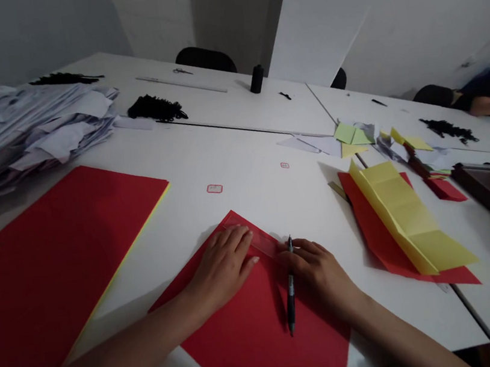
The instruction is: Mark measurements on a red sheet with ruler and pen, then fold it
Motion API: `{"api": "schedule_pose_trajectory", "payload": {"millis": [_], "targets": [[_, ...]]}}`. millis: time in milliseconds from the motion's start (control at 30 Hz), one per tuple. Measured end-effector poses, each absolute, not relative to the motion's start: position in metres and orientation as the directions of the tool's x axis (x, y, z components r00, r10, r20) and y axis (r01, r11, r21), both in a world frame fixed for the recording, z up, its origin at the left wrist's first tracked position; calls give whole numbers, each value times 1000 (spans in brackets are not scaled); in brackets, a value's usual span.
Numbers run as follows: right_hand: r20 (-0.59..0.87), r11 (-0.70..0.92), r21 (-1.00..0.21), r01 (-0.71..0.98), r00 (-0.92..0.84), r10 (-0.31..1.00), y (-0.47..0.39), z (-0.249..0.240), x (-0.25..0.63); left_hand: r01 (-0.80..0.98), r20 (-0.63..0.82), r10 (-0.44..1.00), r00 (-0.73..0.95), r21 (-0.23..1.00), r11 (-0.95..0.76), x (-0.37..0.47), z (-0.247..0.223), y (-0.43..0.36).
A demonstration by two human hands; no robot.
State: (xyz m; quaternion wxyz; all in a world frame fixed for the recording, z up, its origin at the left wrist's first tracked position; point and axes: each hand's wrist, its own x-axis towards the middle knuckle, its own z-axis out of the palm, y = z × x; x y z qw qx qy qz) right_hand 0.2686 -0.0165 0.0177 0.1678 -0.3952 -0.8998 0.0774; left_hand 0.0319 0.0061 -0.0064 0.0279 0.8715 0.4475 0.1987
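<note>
My left hand (223, 260) lies flat near the top corner of a red sheet of paper (266, 332), fingers stretched out over a clear ruler (263, 245). The ruler runs along the sheet's upper right edge. My right hand (313, 265) is closed around a black pen (291, 298), which sticks out toward me between thumb and fingers. Its fingertips are at the lower right end of the ruler; whether they also pinch it I cannot tell.
At left lie a red sheet stack with yellow below (64, 257) and a heap of white papers (36, 127). Folded yellow paper (398, 204) rests on red paper to the right. Black cords (156, 108), a long ruler (180, 84) and a black spool (256, 79) stand farther back. Another person's arm (489, 105) shows far right.
</note>
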Motion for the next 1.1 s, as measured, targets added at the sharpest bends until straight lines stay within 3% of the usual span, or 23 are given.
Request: {"api": "schedule_pose_trajectory", "payload": {"millis": [267, 833, 1100], "targets": [[187, 675, -311, 669, -653, 733, -8, 19, 266, 781, 305, 819, 486, 268, -563, 28, -8, 13], [311, 692, -405, 597, -622, 718, -2, 10, 273, 815, 273, 828, 490, 193, -546, 26, -11, 13], [312, 693, -391, 606, -621, 719, -2, 13, 272, 822, 256, 835, 488, 186, -538, 27, -9, 14]]}}
